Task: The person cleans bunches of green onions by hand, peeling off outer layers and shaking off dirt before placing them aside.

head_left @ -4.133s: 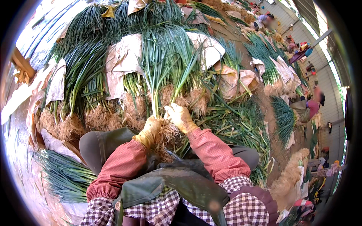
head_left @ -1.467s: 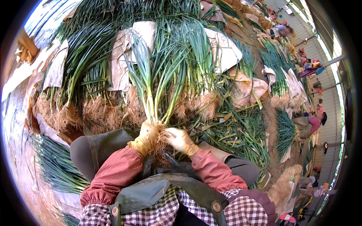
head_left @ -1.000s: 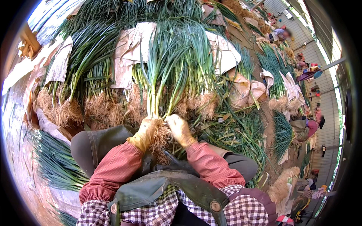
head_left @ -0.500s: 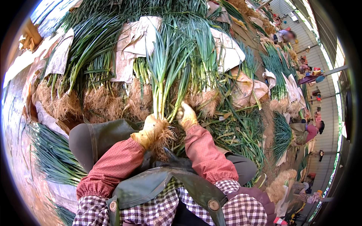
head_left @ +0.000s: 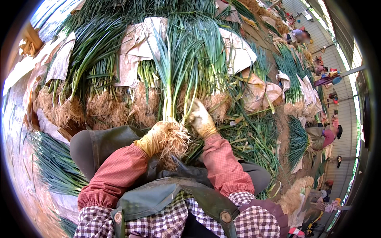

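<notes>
A bunch of green onions [head_left: 169, 95] stands roots-down before me, its leaves spreading away over the pile. My left hand [head_left: 158, 137], in a yellowed work glove, is closed round its lower end. Pale tangled roots [head_left: 176, 139] stick out beside that glove. Just to the right, my gloved right hand [head_left: 201, 118] has its fingers bent against a thinner green onion stalk [head_left: 194, 89] that leans out from the bunch. Its fingertips are partly hidden by their own angle and the stalk.
More root-ended green onion bundles [head_left: 105, 105] lie in a row ahead, partly under pale sheets [head_left: 139, 43]. Loose trimmed leaves [head_left: 254, 139] cover the ground at right. Another bundle [head_left: 59, 162] lies at left. People [head_left: 327, 133] sit along the far right.
My right hand has opened from a tighter curl and shifted slightly up and right along the stalk. My left hand has turned the bunch, so more of the roots show.
</notes>
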`<action>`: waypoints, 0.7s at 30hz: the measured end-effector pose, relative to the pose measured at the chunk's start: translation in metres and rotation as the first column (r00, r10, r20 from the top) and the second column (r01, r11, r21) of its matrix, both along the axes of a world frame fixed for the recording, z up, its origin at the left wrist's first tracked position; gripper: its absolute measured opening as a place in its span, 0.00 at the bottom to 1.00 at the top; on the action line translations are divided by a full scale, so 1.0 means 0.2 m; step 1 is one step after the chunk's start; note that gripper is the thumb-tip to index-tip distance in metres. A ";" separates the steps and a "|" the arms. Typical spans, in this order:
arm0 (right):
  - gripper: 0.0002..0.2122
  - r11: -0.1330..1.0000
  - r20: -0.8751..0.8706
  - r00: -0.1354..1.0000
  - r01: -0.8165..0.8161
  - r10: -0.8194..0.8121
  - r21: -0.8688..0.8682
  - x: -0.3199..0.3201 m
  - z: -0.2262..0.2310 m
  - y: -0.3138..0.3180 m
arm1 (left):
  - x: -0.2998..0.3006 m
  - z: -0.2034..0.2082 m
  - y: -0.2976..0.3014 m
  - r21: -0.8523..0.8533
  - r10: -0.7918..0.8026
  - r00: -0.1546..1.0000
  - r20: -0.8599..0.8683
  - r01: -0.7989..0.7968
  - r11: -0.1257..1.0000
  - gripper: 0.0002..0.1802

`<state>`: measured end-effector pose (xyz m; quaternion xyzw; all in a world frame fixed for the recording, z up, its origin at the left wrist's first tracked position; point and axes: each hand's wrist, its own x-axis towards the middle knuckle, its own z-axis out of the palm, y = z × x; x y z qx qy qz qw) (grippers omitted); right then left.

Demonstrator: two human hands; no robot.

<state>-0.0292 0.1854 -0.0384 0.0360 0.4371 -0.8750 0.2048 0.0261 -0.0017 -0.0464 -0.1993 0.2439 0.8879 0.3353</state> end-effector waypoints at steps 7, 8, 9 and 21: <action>0.07 0.789 -0.042 0.999 0.022 0.005 0.613 0.28 0.01 -0.12 | -0.02 0.12 0.03 -0.318 0.014 0.998 0.069 0.009 0.948 0.04; 0.07 0.642 -0.126 0.991 0.068 0.044 0.764 0.35 -0.01 -0.12 | -0.02 0.09 0.01 -0.323 0.004 0.998 0.056 0.014 0.946 0.04; 0.06 0.485 -0.212 0.937 0.054 0.277 0.873 0.38 0.01 -0.13 | -0.02 0.05 0.01 -0.385 0.029 0.999 0.021 -0.019 0.923 0.03; 0.22 0.412 -0.254 0.932 0.132 0.257 0.902 0.37 0.05 0.17 | 0.01 0.18 0.01 -0.325 -0.325 0.942 -0.084 0.282 0.903 0.06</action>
